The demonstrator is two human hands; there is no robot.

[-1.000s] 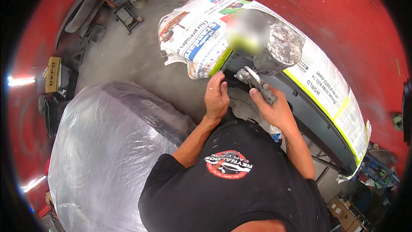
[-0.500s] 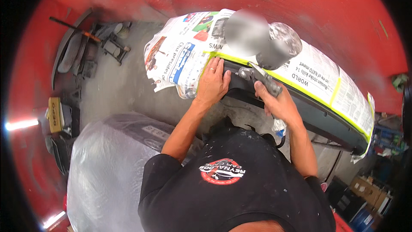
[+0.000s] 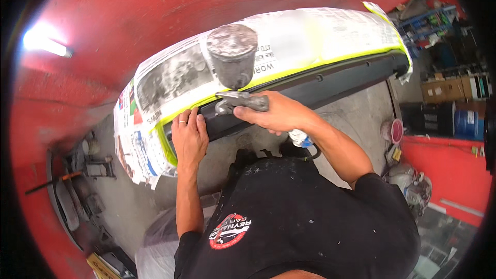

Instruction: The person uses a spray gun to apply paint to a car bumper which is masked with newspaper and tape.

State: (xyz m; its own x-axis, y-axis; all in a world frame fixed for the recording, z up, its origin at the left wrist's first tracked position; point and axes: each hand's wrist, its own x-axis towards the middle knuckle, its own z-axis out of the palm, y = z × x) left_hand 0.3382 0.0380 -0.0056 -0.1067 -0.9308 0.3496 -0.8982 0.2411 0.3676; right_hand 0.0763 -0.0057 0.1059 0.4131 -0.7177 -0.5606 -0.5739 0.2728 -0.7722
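Observation:
My right hand is wrapped round a grey paint spray gun, its round, paint-stained cup standing on top. White and blue wrapping shows below that hand, with a dark hose beside it. In front of me lies a long, curved dark panel that looks like a car bumper. Newspaper covers its far side, held along the border by bright yellow masking tape. On the panel's left part rests my left hand, fingers stretched and lying on the surface, a ring on one finger. The gun's nozzle is close to that hand.
A red wall stands behind the panel. Low on the left are a plastic-covered object and assorted parts. Cardboard boxes, a blue drum and a pinkish bucket stand at right.
My view has swung to the right, so the panel appears more level. The spray gun has come closer to my left hand, which still lies on the panel. My right hand keeps its grip.

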